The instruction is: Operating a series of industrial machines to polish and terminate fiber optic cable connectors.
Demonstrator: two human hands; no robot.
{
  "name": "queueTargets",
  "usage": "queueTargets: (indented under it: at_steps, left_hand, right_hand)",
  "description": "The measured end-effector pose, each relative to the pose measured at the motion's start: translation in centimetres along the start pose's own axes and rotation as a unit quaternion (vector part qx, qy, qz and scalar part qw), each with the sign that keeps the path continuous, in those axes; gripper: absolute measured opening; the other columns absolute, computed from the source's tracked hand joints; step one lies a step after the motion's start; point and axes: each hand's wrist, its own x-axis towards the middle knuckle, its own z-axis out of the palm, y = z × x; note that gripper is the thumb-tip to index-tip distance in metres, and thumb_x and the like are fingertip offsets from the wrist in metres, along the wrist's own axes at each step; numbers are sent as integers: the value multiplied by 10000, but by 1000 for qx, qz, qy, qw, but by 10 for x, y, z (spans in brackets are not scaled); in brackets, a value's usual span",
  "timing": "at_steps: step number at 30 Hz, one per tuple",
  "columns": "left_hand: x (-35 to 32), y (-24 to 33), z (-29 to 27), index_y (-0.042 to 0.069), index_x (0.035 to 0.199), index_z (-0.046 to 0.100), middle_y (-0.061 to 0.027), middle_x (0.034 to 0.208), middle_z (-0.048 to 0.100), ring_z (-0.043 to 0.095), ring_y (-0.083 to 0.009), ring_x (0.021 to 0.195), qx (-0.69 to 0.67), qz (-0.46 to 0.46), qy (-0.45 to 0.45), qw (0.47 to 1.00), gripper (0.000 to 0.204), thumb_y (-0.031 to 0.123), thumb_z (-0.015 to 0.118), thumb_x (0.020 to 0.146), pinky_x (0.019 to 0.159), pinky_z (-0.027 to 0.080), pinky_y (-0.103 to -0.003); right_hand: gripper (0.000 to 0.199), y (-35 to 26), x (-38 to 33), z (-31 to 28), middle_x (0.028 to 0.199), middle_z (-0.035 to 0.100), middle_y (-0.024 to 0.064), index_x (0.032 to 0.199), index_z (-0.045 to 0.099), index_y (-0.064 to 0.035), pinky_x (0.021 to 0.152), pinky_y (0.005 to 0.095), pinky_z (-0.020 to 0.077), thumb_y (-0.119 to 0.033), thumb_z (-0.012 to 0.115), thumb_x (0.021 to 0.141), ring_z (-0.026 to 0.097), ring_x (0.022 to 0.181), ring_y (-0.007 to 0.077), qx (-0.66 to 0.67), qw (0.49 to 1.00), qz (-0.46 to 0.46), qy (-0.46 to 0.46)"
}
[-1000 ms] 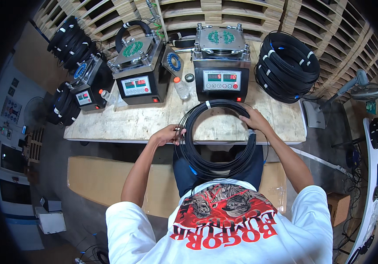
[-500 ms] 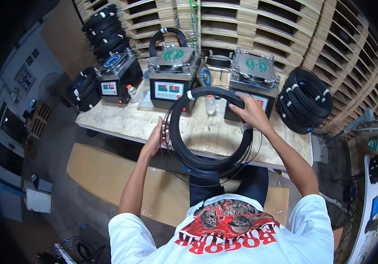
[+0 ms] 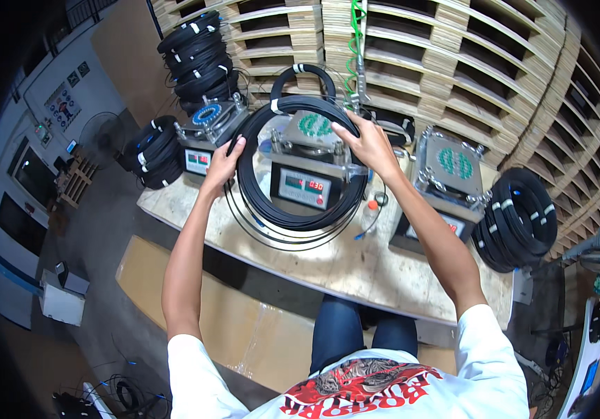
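Observation:
A coil of black cable (image 3: 293, 221) hangs upright between my hands, bound with a white tie at its upper left. My left hand (image 3: 223, 166) grips the coil's left side, thumb up. At the upper right, my right hand (image 3: 369, 143) is closed around the rim. A few loose strands sag below the ring, and a blue-tipped end dangles at its lower right. Directly behind the coil stands the middle machine (image 3: 307, 150), its metal top carrying green dots and its lit display showing through the ring.
On the wooden table (image 3: 279, 262) are a left machine (image 3: 212, 119), a right machine (image 3: 446, 167) and an orange-capped bottle (image 3: 372, 205). Black coils are piled at left (image 3: 157, 157) and right (image 3: 516, 216). Pallets (image 3: 411, 63) rise behind; cardboard (image 3: 195, 300) lies below.
The coil has moved left and away from me, from over the table's front edge to before the middle machine. My left hand, earlier flat beside it, now grips it. The view has shifted.

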Motion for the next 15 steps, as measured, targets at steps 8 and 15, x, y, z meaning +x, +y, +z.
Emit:
queueTargets:
  at_steps: [8,15]
  left_hand:
    - [85,-51,6,34,1238,647,1,732,610,515,-81,507,65,-24,-97,993,597,563,538,984,476,402,-247]
    - [78,-71,-21,35,1391,514,-104,1172,630,704,-226,751,-144,-260,-232,926,637,550,404,1033,706,593,-338]
  right_hand:
    - [552,79,54,42,1044,651,345,1285,597,1,889,465,504,-456,574,976,635,1037,464,0,1000,13,-19]
    - [488,56,36,43,1076,615,332,1307,595,3,893,489,485,-367,570,990,612,1014,484,-37,997,53,-50]
